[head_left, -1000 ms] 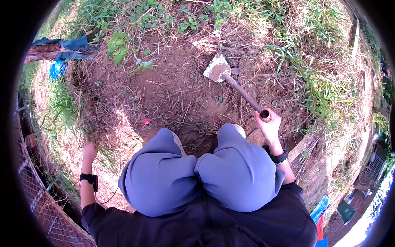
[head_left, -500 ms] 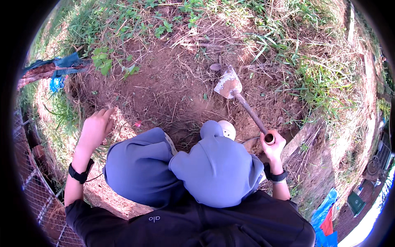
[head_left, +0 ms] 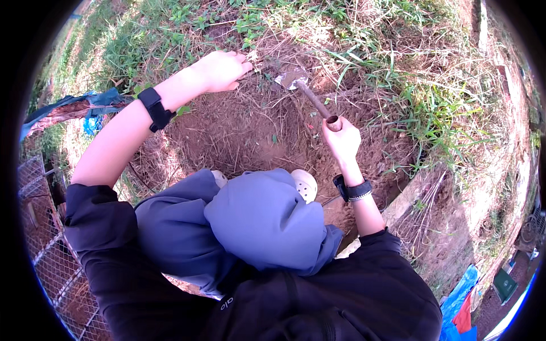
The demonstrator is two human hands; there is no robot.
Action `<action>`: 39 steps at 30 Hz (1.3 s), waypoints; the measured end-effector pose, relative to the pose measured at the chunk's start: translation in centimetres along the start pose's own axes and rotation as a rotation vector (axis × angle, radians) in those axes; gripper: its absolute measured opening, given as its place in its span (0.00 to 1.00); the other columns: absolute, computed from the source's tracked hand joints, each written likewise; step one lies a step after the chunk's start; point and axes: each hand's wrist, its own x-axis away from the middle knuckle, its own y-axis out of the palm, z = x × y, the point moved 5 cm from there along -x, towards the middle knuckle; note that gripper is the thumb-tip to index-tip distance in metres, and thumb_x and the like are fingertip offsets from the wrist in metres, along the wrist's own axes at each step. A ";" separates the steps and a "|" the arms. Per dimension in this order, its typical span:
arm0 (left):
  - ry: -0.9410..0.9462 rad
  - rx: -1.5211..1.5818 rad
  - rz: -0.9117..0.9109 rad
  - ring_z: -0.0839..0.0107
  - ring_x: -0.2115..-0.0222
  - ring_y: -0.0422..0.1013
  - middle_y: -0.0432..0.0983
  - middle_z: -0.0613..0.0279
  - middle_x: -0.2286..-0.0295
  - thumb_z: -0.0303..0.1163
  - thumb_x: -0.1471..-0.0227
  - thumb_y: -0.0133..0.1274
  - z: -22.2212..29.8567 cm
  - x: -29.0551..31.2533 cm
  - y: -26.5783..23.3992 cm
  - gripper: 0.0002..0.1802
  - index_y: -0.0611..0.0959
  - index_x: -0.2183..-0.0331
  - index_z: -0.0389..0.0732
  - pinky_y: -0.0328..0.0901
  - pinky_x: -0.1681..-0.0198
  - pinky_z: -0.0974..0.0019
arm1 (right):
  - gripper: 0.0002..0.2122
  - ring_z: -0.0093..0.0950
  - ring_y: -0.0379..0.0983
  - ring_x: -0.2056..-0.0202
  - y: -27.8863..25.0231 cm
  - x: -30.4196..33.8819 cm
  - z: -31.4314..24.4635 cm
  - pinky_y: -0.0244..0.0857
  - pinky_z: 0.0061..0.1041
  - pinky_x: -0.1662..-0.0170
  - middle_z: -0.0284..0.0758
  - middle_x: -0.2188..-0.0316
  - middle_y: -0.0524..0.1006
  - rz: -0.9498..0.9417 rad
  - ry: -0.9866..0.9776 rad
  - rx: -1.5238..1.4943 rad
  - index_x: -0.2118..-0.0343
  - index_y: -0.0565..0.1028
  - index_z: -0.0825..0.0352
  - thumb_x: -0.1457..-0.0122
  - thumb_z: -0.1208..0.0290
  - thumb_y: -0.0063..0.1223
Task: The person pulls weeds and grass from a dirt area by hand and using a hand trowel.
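My right hand (head_left: 342, 141) is wrapped round the hollow pipe handle of a small hand spade (head_left: 314, 99), and the handle's open end shows above the fist. The spade's worn metal blade (head_left: 292, 79) points away from me and meets the soil where the weeds begin. Part of the blade blends into dirt and dry stalks. My left arm stretches far forward. My left hand (head_left: 222, 70) hovers or rests, I cannot tell which, over weeds just left of the blade, palm down with fingers extended and holding nothing visible.
My bent knees and a pale clog (head_left: 305, 185) are close in front of me on bare soil (head_left: 227, 133). Green grass (head_left: 438, 116) grows right and ahead. A cloth-wrapped post (head_left: 74, 109) juts in at left above wire mesh (head_left: 57, 256). Blue sheeting (head_left: 459, 290) lies lower right.
My left hand has swung forward and right, from beside my knee to the weeds near the blade. My right hand has pushed the spade forward and slightly left. My body leans further ahead.
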 end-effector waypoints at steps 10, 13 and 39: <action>0.136 -0.118 0.102 0.60 0.49 0.59 0.58 0.56 0.48 0.33 0.65 0.63 2.6 -13.0 3.4 0.47 0.57 0.44 0.42 0.60 0.49 0.58 | 0.13 0.34 0.71 0.83 -4.0 4.3 2.7 0.65 0.28 0.76 0.38 0.88 0.70 0.100 0.108 -0.023 0.83 0.72 0.66 0.56 0.61 0.59; 0.123 -0.089 0.166 0.59 0.47 0.58 0.55 0.55 0.45 0.36 0.68 0.66 2.8 -15.4 5.3 0.52 0.55 0.43 0.40 0.58 0.47 0.56 | 0.13 0.25 0.67 0.86 -4.8 6.3 3.8 0.63 0.23 0.77 0.34 0.90 0.67 0.208 0.213 -0.013 0.84 0.70 0.66 0.57 0.63 0.61; 0.308 0.297 0.361 0.61 0.71 0.71 0.71 0.57 0.76 0.33 0.54 0.50 1.8 -14.2 8.9 0.07 0.76 0.75 0.39 0.65 0.64 0.60 | 0.10 0.13 0.61 0.82 -3.9 6.0 4.6 0.58 0.15 0.77 0.27 0.88 0.67 0.334 0.295 -0.104 0.82 0.71 0.68 0.55 0.70 0.62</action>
